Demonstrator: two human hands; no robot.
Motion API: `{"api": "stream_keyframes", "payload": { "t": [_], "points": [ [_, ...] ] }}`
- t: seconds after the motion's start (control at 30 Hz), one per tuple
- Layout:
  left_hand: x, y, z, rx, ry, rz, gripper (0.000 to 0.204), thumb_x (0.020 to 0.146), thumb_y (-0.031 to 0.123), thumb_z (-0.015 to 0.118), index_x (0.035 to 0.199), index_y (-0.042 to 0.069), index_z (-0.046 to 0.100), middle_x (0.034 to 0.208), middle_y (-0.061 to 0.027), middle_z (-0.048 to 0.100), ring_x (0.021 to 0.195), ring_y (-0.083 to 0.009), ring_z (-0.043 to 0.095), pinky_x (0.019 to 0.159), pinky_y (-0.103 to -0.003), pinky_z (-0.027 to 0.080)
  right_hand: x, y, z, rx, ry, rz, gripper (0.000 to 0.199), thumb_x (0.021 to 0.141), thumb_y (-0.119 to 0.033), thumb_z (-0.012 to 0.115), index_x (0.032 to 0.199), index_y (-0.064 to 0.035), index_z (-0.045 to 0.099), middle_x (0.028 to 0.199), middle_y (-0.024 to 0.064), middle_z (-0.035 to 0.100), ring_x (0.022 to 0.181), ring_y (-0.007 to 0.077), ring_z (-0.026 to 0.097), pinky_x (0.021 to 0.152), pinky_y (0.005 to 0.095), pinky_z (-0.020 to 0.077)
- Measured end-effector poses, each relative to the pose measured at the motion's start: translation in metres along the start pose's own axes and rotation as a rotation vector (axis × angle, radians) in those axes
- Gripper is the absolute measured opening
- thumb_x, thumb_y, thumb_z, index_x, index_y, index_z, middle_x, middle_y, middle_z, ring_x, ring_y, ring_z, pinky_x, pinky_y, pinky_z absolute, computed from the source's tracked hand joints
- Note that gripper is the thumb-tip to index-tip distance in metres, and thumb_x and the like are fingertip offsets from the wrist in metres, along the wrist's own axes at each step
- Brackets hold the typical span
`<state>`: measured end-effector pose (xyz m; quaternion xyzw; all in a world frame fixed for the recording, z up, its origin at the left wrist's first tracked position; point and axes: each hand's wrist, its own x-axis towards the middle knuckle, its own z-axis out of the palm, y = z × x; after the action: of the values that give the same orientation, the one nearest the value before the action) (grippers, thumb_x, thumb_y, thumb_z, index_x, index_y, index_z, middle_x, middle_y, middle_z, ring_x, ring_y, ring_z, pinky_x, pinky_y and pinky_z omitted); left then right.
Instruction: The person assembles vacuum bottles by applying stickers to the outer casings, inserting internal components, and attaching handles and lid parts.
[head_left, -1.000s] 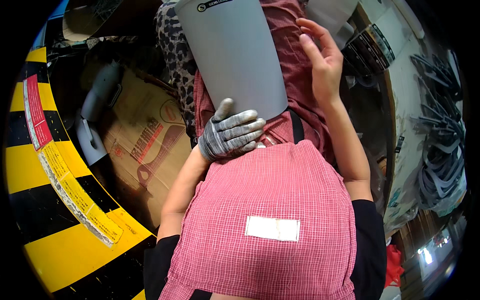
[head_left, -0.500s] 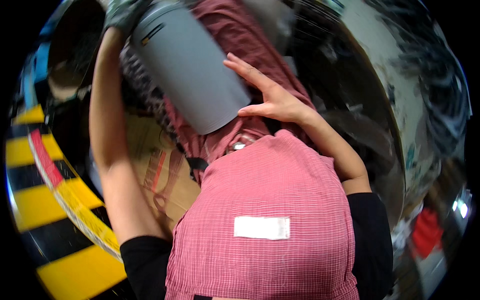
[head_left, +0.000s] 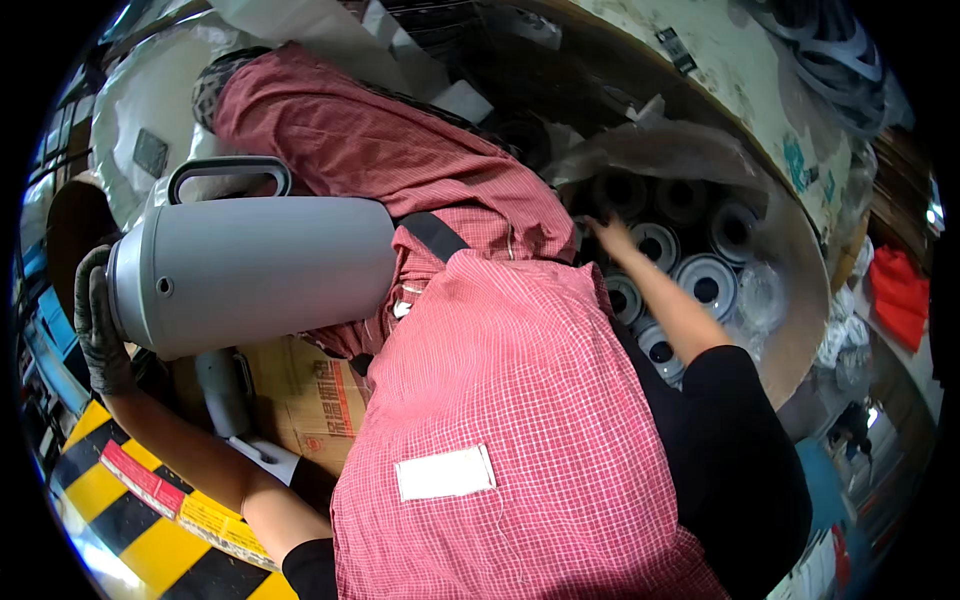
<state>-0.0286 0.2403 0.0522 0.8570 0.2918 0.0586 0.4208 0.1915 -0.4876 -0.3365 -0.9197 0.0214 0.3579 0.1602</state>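
A grey thermos jug [head_left: 270,265] with a looped handle [head_left: 230,170] lies sideways across my lap, its bottom end against my apron. My left hand [head_left: 100,315], in a grey glove, is wrapped round the jug's far left end and supports it. Bare, my right hand [head_left: 608,235] reaches into a large round-walled bin [head_left: 790,375] on the right, beside several round, light-rimmed parts [head_left: 706,288] with dark centres. Its fingertips are partly hidden in shadow, so whether they grip anything does not show.
Clear plastic sheeting [head_left: 690,150] lines the bin. Below the jug, another grey jug [head_left: 222,390] is by a cardboard box [head_left: 305,400]. Yellow-and-black striping [head_left: 140,510] runs along the lower left. A white plastic bag [head_left: 150,110] stands at the far left; a red cloth [head_left: 897,298] is far right.
The jug has swung from slanting away to lying crosswise, with its handle now showing. My right hand has left the jug's side and gone right into the bin; my left hand moved down and left.
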Motion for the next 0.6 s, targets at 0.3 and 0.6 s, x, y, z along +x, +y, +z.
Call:
{"api": "stream_keyframes", "payload": {
  "t": [0.3,0.6],
  "points": [
    [-0.058,-0.033,-0.055,0.705,0.251,0.568,0.053,0.094,0.024,0.063,0.143,0.007,0.051,0.141,-0.0173,0.057,0.132,-0.0330,0.052,0.112,-0.045,0.041,-0.030,0.024,0.017,0.555,0.095,-0.056,0.027,0.091,-0.015,0.069,0.115,-0.0062,0.076,0.100,0.0101,0.077,0.089,0.0165,0.071,0.081,0.0285,0.0521],
    [-0.072,-0.169,0.035,0.862,0.525,0.154,0.056,0.092,0.025,0.065,0.142,0.006,0.051,0.141,-0.0174,0.057,0.130,-0.0335,0.054,0.111,-0.046,0.042,-0.088,-0.190,-0.232,0.520,-0.012,-0.702,0.050,0.078,-0.019,0.075,0.125,-0.0044,0.065,0.125,0.0077,0.068,0.114,0.0186,0.063,0.103,0.0344,0.0468]
  ]
}}
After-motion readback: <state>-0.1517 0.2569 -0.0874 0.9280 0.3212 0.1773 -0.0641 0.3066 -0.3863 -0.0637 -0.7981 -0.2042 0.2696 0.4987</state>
